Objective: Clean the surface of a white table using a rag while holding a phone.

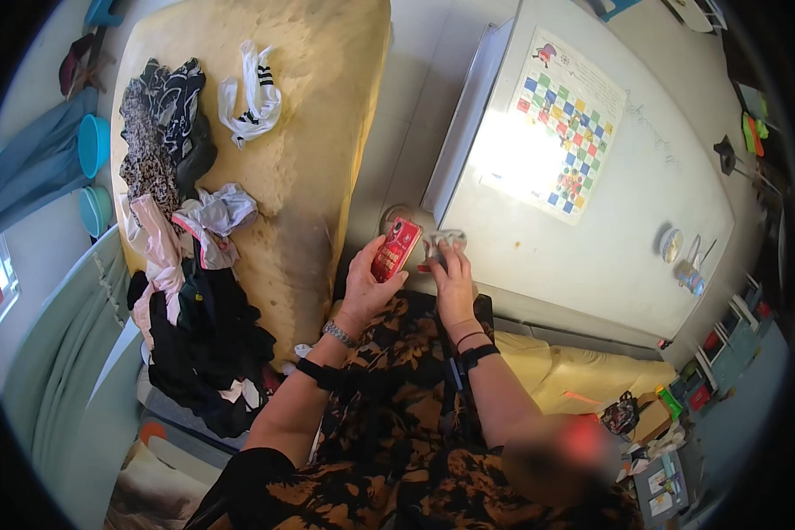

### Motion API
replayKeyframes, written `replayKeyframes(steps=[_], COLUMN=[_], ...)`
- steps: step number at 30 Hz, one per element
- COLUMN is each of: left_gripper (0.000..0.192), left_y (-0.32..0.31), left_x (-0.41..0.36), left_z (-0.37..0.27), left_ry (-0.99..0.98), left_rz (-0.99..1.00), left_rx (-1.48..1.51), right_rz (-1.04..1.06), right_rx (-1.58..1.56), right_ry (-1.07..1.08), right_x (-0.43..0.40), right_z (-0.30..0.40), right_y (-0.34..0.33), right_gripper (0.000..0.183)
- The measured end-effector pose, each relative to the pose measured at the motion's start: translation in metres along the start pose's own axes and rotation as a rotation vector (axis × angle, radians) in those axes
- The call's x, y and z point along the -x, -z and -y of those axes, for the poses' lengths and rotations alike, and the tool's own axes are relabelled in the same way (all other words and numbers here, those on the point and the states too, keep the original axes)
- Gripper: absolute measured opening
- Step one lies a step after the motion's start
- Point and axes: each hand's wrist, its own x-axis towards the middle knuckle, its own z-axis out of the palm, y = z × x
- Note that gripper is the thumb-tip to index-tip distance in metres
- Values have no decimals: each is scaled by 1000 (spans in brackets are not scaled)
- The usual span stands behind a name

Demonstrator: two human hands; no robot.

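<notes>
My left hand point(369, 287) holds a smartphone in a red printed case point(396, 250), tilted, its camera side facing up. Just to the right, my right hand point(453, 281) has its fingers on a small greyish cloth point(445, 240); a bit of something red shows beneath the fingers. Both hands are over my lap, between the yellow-covered surface and the white table. A wristwatch is on my left wrist, and dark straps are around both forearms.
Clothes point(205, 331) lie heaped along the left of the yellow-covered surface point(311, 132), with white striped socks point(255, 99) farther up. The white table point(570, 265) at right bears a colourful grid chart point(570, 139), a bowl point(671, 245) and a bottle point(690, 277).
</notes>
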Motion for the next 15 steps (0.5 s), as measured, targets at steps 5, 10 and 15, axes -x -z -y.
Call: replayKeyframes(steps=[5, 10, 15], left_gripper=[73, 69, 67], left_y=[4, -2, -22], left_x=[1, 6, 6], left_z=[-6, -48, -61], left_ry=[-39, 77, 42], left_rz=[106, 181, 197], left_rx=[-51, 103, -17], right_rz=[-11, -329, -203], right_rx=[-93, -114, 118], right_ry=[-149, -245, -111], right_x=[7, -31, -39], right_z=[-8, -12, -12], right_y=[20, 35, 15], right_gripper=[32, 36, 39])
